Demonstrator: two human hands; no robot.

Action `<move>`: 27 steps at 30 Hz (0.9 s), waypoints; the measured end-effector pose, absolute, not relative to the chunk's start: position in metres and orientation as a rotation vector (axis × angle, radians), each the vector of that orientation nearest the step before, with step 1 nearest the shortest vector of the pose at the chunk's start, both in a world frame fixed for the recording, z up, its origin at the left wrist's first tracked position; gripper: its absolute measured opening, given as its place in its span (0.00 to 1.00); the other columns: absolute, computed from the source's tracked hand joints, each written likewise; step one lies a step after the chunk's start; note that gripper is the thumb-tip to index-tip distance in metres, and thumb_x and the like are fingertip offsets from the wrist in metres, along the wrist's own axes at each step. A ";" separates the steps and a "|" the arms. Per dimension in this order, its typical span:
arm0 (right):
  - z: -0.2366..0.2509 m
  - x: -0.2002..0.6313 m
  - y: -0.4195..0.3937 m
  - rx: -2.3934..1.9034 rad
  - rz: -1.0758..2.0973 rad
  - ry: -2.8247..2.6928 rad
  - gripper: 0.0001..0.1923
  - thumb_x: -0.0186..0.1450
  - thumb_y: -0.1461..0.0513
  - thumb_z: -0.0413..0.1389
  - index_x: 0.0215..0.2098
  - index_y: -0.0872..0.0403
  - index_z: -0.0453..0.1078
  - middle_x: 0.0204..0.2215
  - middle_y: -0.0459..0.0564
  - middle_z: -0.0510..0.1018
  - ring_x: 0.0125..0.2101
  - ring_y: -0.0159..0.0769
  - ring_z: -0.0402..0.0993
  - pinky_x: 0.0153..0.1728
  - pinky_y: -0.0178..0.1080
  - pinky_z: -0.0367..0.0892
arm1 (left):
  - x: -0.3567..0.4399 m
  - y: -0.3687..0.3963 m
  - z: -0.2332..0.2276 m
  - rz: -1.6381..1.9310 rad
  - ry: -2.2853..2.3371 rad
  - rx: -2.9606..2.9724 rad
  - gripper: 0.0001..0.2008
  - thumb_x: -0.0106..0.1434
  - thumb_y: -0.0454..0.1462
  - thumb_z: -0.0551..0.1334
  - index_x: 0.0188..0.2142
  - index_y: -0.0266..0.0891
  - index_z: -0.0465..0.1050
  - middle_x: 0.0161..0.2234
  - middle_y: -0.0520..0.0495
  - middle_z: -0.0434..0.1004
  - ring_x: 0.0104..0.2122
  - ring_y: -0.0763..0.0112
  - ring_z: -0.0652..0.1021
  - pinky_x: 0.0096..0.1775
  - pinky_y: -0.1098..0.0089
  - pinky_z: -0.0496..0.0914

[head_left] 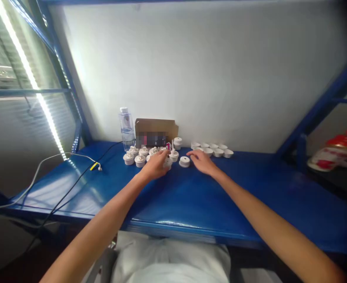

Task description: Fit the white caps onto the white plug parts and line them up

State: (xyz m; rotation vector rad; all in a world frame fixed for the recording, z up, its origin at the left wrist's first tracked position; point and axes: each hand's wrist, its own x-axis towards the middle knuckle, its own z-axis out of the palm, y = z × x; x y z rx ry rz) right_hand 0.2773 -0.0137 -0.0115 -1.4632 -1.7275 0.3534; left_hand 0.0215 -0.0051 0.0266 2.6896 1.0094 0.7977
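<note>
My left hand (156,165) reaches over the right end of a cluster of small white cups (128,158), each topped with small white pieces. Its fingers are curled around a small white cup (168,162), partly hidden by the hand. Just beyond the fingertips, a thin white stick (172,145) stands up from another white cup (174,156). My right hand (202,161) is held with fingers stretched leftward, beside a round white piece with a dark centre hole (184,161). A gap shows between that piece and the fingertips.
White open cups (217,152) stand in rows behind my right hand. At the back are a clear water bottle (126,127), a cardboard box (156,125) and a stacked white piece (177,142). Cables (73,184) cross the blue table (173,208) on the left.
</note>
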 end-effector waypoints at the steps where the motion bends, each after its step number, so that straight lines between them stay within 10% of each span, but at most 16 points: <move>1: -0.011 0.277 -0.014 -1.446 0.325 -1.764 0.14 0.66 0.61 0.51 0.43 0.53 0.78 0.47 0.54 0.80 0.49 0.44 0.75 0.56 0.48 0.65 | 0.021 -0.005 0.027 0.789 0.999 2.683 0.21 0.57 0.34 0.63 0.51 0.40 0.70 0.48 0.41 0.77 0.46 0.54 0.77 0.48 0.59 0.70; 9: -0.004 0.262 -0.028 -1.269 0.314 -1.924 0.15 0.60 0.58 0.62 0.44 0.51 0.75 0.43 0.51 0.79 0.40 0.40 0.76 0.38 0.40 0.73 | 0.025 -0.002 0.021 0.821 0.779 2.356 0.32 0.54 0.35 0.68 0.59 0.45 0.65 0.52 0.44 0.76 0.49 0.58 0.78 0.50 0.62 0.71; 27: 0.010 0.234 -0.043 -1.088 0.599 -1.806 0.14 0.60 0.61 0.60 0.45 0.51 0.72 0.42 0.49 0.80 0.40 0.39 0.78 0.44 0.42 0.74 | 0.030 0.001 0.013 0.770 0.671 1.937 0.31 0.50 0.37 0.74 0.51 0.40 0.63 0.36 0.47 0.78 0.39 0.62 0.80 0.45 0.60 0.73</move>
